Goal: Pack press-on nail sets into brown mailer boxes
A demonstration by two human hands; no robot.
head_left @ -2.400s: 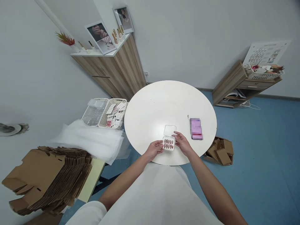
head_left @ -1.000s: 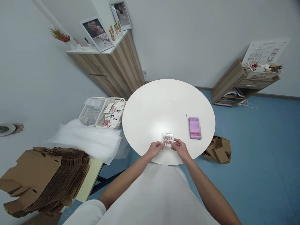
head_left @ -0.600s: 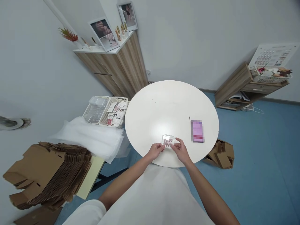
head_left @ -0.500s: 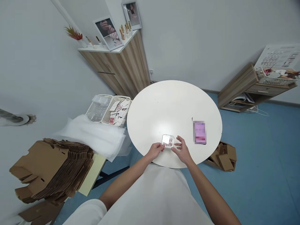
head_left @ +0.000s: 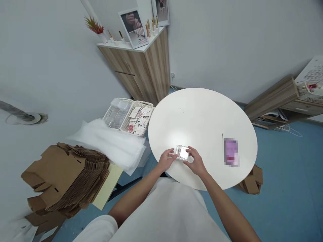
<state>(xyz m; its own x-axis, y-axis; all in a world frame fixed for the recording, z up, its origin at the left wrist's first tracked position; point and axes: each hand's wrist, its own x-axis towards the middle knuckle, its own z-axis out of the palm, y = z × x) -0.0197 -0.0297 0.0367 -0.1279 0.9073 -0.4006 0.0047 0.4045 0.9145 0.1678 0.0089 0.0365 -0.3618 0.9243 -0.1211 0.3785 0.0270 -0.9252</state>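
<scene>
A small clear plastic case (head_left: pixel 182 153) with press-on nails inside sits closed between my hands, just above the near edge of the round white table (head_left: pixel 202 117). Glare hides most of its contents. My left hand (head_left: pixel 167 160) pinches its left side. On the right side my right hand (head_left: pixel 194 161) curls round the case from the right and from below.
A purple blurred flat thing (head_left: pixel 231 152) lies on the table's right part. Left of the table stand two white baskets (head_left: pixel 127 117), white foam sheets (head_left: pixel 108 144) and a stack of flat cardboard boxes (head_left: pixel 65 179). More cardboard (head_left: pixel 252 179) lies on the blue floor at right.
The case's lid, open at first, has been folded shut. Both hands stay on the case. My view has swung left, so the table and case sit further right in the picture.
</scene>
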